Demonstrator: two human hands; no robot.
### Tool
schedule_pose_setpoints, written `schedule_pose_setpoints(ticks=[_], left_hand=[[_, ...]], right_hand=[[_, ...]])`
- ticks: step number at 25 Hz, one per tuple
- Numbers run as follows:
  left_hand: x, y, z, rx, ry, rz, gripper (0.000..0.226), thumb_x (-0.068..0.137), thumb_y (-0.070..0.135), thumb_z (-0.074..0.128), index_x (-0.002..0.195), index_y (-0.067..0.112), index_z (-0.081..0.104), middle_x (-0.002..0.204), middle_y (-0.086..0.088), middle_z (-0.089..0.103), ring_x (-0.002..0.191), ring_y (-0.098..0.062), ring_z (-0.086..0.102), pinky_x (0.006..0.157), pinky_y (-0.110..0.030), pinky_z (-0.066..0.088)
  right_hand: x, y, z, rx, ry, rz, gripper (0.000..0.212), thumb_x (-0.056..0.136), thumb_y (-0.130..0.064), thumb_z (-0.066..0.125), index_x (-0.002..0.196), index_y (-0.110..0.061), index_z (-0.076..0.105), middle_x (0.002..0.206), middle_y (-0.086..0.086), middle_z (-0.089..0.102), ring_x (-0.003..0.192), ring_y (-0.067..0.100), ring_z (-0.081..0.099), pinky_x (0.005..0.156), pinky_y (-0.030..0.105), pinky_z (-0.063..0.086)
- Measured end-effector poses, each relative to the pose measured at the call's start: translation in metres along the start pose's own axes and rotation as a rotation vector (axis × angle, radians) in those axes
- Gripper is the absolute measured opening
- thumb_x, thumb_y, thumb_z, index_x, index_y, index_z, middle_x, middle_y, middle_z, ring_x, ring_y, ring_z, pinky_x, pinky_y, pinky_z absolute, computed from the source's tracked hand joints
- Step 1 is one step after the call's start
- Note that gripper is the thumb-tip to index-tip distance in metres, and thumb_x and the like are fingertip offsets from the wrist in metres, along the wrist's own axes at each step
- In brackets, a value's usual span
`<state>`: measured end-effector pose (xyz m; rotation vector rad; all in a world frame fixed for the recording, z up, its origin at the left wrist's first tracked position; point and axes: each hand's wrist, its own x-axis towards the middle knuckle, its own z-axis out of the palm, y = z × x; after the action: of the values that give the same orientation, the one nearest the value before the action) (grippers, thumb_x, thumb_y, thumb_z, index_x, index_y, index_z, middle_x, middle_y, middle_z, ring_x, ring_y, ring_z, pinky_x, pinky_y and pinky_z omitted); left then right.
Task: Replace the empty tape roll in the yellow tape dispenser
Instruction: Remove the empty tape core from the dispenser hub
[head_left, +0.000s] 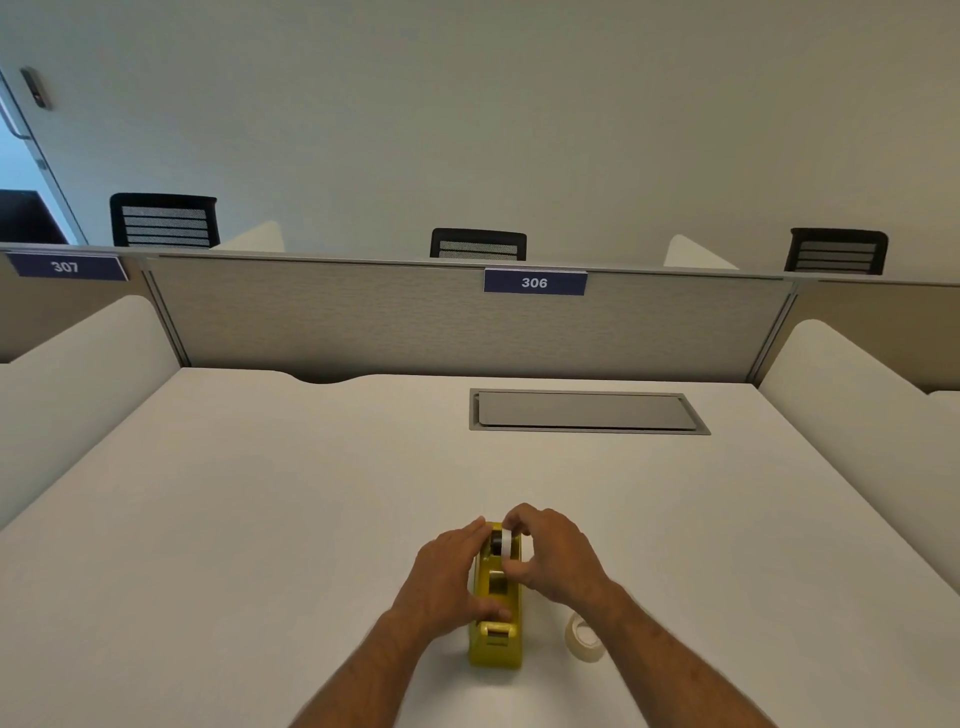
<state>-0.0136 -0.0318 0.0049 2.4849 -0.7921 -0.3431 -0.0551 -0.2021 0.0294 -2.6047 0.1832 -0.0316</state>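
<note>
Person is standing at a white desk (260, 493), both hands on the yellow tape dispenser (496, 618), which is sitting on the desk near its front edge, cutter end toward the person. The left hand (447, 577) is wrapping the dispenser's left side, fingers along the body and thumb across the near part, gripping it, likely to be pinning it down so it isn't sliding or tipping while the other hand is working. The right hand (550, 556) is over the far end, fingertips and thumb pinching a small roll (505, 543) with a white edge and dark hub, sitting at the top of the cradle. Looks like the empty core, being worked at the slot; whether it's seated or already lifted free, can't tell. A full clear tape roll (584, 638) is lying flat on the desk just right of the dispenser, below the right wrist, not touched. Probably parked there to be within quick reach for the swap. Judging: early stage, old roll coming out, new one not in yet. Behind: grey cable hatch (587, 411) set in the desk, partition with a "306" label (535, 282), black chairs (478, 244) beyond.
</note>
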Motion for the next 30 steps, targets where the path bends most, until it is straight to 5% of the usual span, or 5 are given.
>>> schedule_pose_setpoints(ticks=[8,12,17,23,30], left_hand=[[-0.006,0.009,-0.002,-0.277,0.192,0.04,0.069,0.083,0.029,0.07,0.144,0.033,0.037,0.149,0.011,0.043,0.134,-0.007,0.039,0.109,-0.025,0.032],[-0.012,0.02,-0.006,-0.589,0.267,0.027,0.047,0.091,0.015,0.062,0.13,0.037,0.052,0.132,0.01,0.061,0.115,-0.004,0.059,0.099,-0.028,0.052],[-0.015,0.028,-0.01,-0.832,0.32,-0.001,0.033,0.092,0.013,0.063,0.121,0.03,0.067,0.111,0.009,0.074,0.1,-0.014,0.071,0.085,-0.032,0.06],[-0.016,0.034,-0.011,-0.944,0.344,-0.041,0.027,0.091,0.015,0.065,0.115,0.025,0.072,0.105,0.006,0.076,0.096,-0.017,0.072,0.08,-0.038,0.062],[-0.015,0.037,-0.012,-1.014,0.301,-0.068,0.026,0.091,0.013,0.064,0.115,0.021,0.072,0.106,0.001,0.076,0.095,-0.02,0.073,0.082,-0.039,0.061]], right_hand=[[-0.004,-0.001,-0.014,0.154,0.0,-0.045,0.046,0.069,-0.037,0.081,0.108,-0.033,0.058,0.106,-0.013,0.065,0.094,0.011,0.062,0.079,0.019,0.056],[-0.008,-0.006,-0.021,0.273,-0.007,-0.087,0.045,0.071,-0.035,0.082,0.109,-0.031,0.059,0.106,-0.009,0.068,0.095,0.013,0.067,0.076,0.018,0.059],[-0.014,-0.01,-0.033,0.439,0.007,-0.107,0.037,0.073,-0.032,0.083,0.103,-0.036,0.062,0.099,-0.015,0.069,0.089,0.011,0.071,0.072,0.015,0.059],[-0.017,-0.004,-0.034,0.643,-0.033,-0.054,0.042,0.072,-0.021,0.087,0.109,-0.03,0.07,0.107,-0.008,0.072,0.094,0.014,0.073,0.082,0.032,0.063],[-0.017,0.004,-0.032,0.937,-0.066,-0.019,0.025,0.084,-0.007,0.076,0.106,-0.018,0.075,0.107,0.008,0.075,0.096,0.029,0.073,0.083,0.044,0.063]])
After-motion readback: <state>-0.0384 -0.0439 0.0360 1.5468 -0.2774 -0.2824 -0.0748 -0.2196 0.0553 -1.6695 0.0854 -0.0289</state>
